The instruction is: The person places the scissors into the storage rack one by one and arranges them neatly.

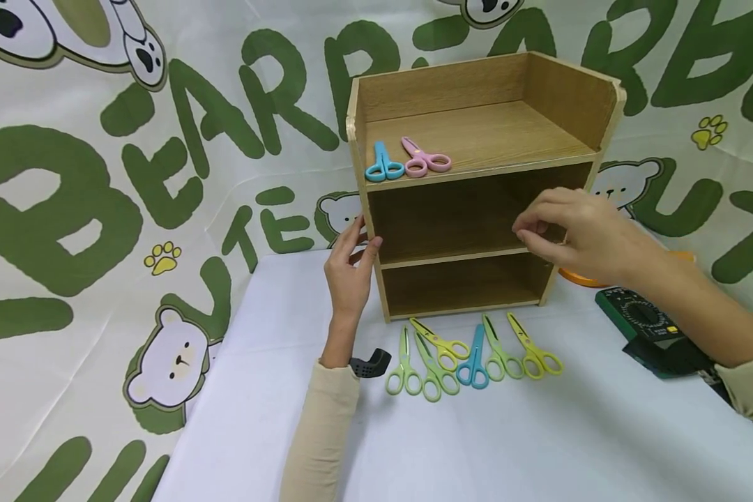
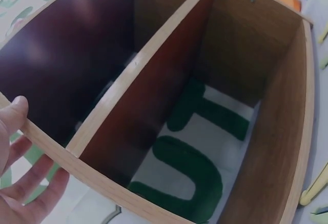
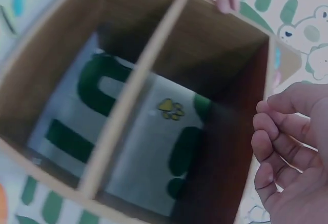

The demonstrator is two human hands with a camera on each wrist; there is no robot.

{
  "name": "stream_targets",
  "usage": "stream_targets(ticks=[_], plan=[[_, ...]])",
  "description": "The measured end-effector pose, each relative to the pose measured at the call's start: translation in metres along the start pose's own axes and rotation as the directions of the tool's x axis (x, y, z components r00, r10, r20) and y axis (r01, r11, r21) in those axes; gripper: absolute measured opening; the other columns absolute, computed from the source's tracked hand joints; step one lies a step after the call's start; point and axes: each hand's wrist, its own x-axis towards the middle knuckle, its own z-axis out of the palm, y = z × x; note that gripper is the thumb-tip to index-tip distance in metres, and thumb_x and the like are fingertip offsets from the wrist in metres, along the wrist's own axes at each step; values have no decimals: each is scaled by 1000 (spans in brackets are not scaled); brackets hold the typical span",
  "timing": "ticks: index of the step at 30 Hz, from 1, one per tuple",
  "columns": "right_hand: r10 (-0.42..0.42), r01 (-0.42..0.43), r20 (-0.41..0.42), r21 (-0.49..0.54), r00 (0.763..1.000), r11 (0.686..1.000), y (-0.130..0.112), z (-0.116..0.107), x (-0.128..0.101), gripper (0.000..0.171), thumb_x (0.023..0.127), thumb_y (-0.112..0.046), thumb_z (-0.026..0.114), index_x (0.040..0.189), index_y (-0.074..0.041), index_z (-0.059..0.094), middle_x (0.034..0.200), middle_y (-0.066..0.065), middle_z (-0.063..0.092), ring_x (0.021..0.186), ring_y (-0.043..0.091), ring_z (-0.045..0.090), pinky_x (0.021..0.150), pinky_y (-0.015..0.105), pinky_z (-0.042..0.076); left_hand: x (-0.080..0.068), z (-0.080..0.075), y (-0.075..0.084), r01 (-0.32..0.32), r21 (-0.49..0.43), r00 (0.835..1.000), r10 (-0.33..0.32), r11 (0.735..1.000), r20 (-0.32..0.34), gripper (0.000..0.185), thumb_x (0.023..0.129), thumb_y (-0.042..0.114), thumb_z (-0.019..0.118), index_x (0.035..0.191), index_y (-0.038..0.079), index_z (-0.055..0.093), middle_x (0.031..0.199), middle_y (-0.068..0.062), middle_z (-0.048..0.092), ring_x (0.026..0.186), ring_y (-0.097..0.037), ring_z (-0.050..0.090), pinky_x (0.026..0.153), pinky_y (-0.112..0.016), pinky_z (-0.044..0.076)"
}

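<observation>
A wooden shelf unit [image 1: 452, 261] with two lower compartments stands on the white table. My left hand [image 1: 350, 275] grips its left side panel, thumb at the front edge and fingers along the outside; the left wrist view shows the thumb [image 2: 15, 112] at that edge. In front of the upper compartment, my right hand [image 1: 580, 230] hovers with loosely bent fingers and nothing between them. On the top shelf, blue scissors [image 1: 385, 166] lie beside pink scissors [image 1: 425, 159]. Several more scissors lie before the unit, among them blue scissors [image 1: 474, 359] and yellow scissors [image 1: 535, 348].
Right of the unit, a green-and-black multimeter [image 1: 639, 314] lies below my right forearm. An orange object [image 1: 579, 279] shows partly behind the right hand. A white cloth backdrop [image 1: 188, 188] with green letters and bears hangs behind the table.
</observation>
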Motion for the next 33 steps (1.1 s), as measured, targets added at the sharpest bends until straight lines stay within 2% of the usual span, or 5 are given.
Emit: stream_targets(ticks=[7, 12, 19, 29, 33], plan=[[56, -56, 39, -3, 998, 998, 7, 31, -51, 21, 77, -2, 84, 92, -12, 75, 89, -6, 66, 81, 11, 57, 67, 27, 54, -2, -2, 0, 17, 18, 1000, -17, 1000, -3, 48, 93, 2, 70, 139, -4, 56, 129, -19, 62, 109, -30, 65, 84, -47, 57], [84, -85, 76, 20, 994, 996, 14, 57, -86, 23, 76, -2, 84, 92, -15, 74, 88, -10, 65, 81, 9, 57, 66, 30, 56, -2, -2, 1, 19, 22, 1000, -19, 1000, 6, 48, 93, 3, 70, 139, -3, 57, 129, -19, 62, 108, -30, 65, 85, -48, 57], [202, -210, 191, 22, 961, 977, 22, 87, -125, 21, 78, -5, 85, 92, -18, 74, 90, -11, 65, 80, 8, 58, 70, 31, 58, -2, -1, 2, 24, 5, 1000, -24, 1000, 3, 47, 93, 2, 70, 138, -4, 57, 130, -20, 62, 108, -32, 65, 85, -52, 56], [289, -308, 327, 6, 900, 951, 27, 119, -155, 15, 81, -13, 83, 93, -18, 76, 90, -14, 62, 82, 10, 58, 76, 38, 56, -2, -2, 2, 24, 10, 1000, -24, 1000, 1, 47, 93, 3, 70, 137, -4, 57, 130, -19, 62, 107, -31, 65, 84, -52, 56], [273, -287, 321, -3, 907, 958, 30, 127, -162, 14, 79, -11, 84, 90, -17, 76, 89, -12, 63, 81, 10, 58, 77, 42, 54, -3, -1, 3, 21, 13, 1000, -21, 1000, 5, 47, 93, 3, 70, 137, -4, 57, 129, -19, 62, 107, -31, 65, 84, -51, 57]])
